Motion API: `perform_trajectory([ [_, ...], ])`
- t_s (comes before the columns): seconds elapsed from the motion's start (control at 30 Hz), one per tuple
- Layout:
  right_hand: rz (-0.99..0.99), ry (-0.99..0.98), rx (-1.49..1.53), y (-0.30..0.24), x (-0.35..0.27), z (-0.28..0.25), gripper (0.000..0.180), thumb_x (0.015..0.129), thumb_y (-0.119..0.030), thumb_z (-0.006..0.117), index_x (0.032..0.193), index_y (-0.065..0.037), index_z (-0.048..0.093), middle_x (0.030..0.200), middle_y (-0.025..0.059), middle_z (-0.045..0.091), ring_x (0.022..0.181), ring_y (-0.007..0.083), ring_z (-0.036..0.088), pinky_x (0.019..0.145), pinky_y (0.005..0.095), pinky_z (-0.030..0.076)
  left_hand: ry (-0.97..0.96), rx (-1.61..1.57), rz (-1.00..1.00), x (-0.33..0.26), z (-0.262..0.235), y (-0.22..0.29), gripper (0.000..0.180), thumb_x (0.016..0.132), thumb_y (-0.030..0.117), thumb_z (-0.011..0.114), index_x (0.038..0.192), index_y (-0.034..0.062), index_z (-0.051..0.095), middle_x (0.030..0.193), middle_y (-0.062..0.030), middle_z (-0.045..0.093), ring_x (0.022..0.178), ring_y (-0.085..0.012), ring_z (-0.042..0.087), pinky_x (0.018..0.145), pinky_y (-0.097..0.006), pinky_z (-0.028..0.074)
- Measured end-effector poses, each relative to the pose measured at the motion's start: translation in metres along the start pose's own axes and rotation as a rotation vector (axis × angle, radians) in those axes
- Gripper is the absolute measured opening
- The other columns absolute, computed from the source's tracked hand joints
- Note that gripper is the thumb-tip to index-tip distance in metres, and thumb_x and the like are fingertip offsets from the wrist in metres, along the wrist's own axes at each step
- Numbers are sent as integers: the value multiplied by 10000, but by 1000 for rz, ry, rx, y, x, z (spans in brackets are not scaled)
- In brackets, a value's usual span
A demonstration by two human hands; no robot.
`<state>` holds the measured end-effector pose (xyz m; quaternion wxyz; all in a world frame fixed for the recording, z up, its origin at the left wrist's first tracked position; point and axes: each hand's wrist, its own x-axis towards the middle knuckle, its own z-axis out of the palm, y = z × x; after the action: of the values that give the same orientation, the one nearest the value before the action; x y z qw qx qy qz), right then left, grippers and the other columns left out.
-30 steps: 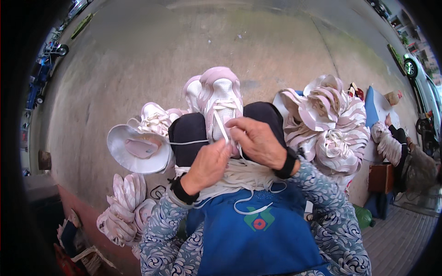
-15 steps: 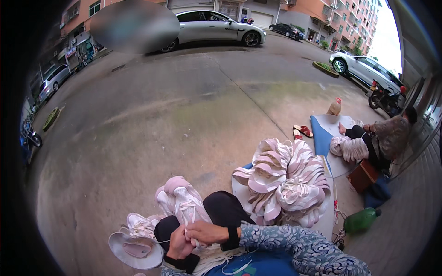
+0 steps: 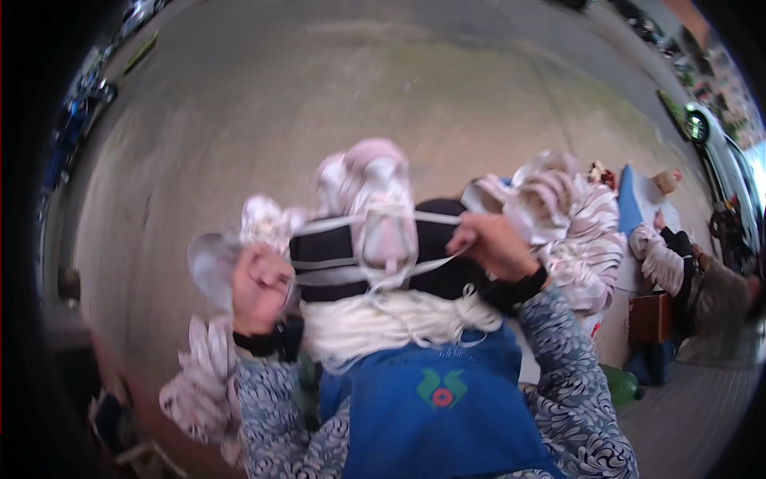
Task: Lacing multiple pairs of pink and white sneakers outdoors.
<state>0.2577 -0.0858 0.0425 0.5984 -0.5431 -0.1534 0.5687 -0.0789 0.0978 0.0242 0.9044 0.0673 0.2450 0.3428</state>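
A pink and white shoe upper (image 3: 385, 233) lies across my black-clad knees, with its opening toward me. White shoelace ends stretch out from it to both sides. My left hand (image 3: 262, 286) is closed on the lace to the left of the shoe, slightly smeared by motion. On the other side, my right hand (image 3: 496, 244) pinches the lace between thumb and fingers. A thick bundle of white shoelaces (image 3: 383, 321) rests on my lap over the blue apron (image 3: 447, 431).
Stacked pink and white shoe uppers (image 3: 586, 239) stand at my right; more uppers (image 3: 203, 379) lie at my left. Farther right, a person (image 3: 714, 295) sits beside a brown box (image 3: 649, 317). A green bottle (image 3: 621, 386) lies near my right elbow.
The view has tilted down toward my lap. My hands, close together over the shoe before, have moved wide apart, drawing the lace out to both sides.
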Motion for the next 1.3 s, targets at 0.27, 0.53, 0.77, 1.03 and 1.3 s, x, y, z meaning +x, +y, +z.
perform_trajectory([
  [0.27, 218, 172, -190, -5, 4, -44, 248, 949, -258, 573, 765, -91, 556, 571, -84, 419, 404, 27, 305, 367, 207, 243, -207, 40, 507, -45, -61, 113, 199, 1004, 149, 454, 880, 15, 533, 573, 33, 327, 519, -100, 337, 640, -265, 373],
  [0.53, -107, 244, -639, -1, 0, -72, 245, 943, -191, 568, 795, -2, 619, 617, -21, 508, 528, 62, 439, 467, 238, 348, -56, 121, 755, -99, -87, 181, 183, 970, 164, 533, 1065, 26, 606, 1160, -171, 557, 1139, -305, 495, 1075, -520, 311],
  [0.77, -688, 339, -1173, -5, 19, -52, 150, 868, -120, 628, 976, -22, 665, 840, 109, 623, 705, 205, 591, 648, 314, 480, -233, 278, 739, -68, -42, 162, 325, 942, 145, 575, 1203, -48, 567, 1320, -162, 518, 1197, -263, 489, 1036, -397, 381],
  [1.03, -715, -7, -1226, 14, 34, 30, 219, 840, -79, 631, 1046, -7, 640, 988, 174, 587, 830, 353, 617, 739, 400, 506, -131, 1280, 392, 29, 41, -35, 303, 966, 153, 542, 1202, -30, 598, 1024, -76, 690, 754, -88, 606, 690, -213, 486],
  [1.3, -818, -3, -1299, 11, 44, 20, 106, 864, -76, 621, 940, -19, 666, 859, 156, 604, 820, 355, 631, 716, 407, 505, -109, 1768, 137, 59, 55, -58, 202, 908, 177, 592, 981, -8, 630, 817, -171, 673, 748, -322, 655, 709, -392, 507],
])
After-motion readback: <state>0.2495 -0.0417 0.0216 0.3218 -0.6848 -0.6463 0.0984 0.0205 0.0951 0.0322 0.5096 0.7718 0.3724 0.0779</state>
